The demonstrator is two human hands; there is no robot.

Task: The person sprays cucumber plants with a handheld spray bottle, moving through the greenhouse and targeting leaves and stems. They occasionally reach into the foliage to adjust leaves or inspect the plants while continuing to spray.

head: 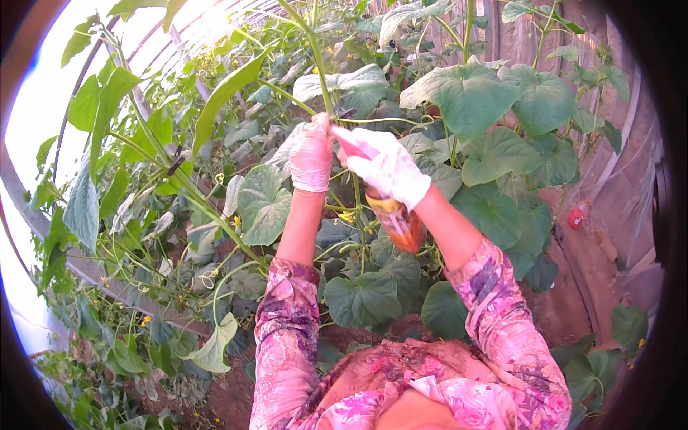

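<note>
My left hand (313, 156), in a thin whitish glove, has its fingers closed at the stem of a cucumber plant (321, 70), just beside a dark clip (346, 113). Close to its right, my right hand (384, 161), gloved in white, is raised to the same spot with its fingertips near the left ones. A jar or bottle with orange-red contents (399, 223) hangs below the right palm, blurred; how it is held is hidden. Whatever lies between the fingertips is too small to tell. A thin tendril (387, 120) runs right from the stem by the clip.
Large cucumber leaves (478, 102) crowd the right and lower middle. Another stem with a dark clip (176, 161) slants at the left. A small red object (577, 216) lies at the far right, near a brown soil path (570, 279). Curved greenhouse ribs (80, 91) stand at the upper left.
</note>
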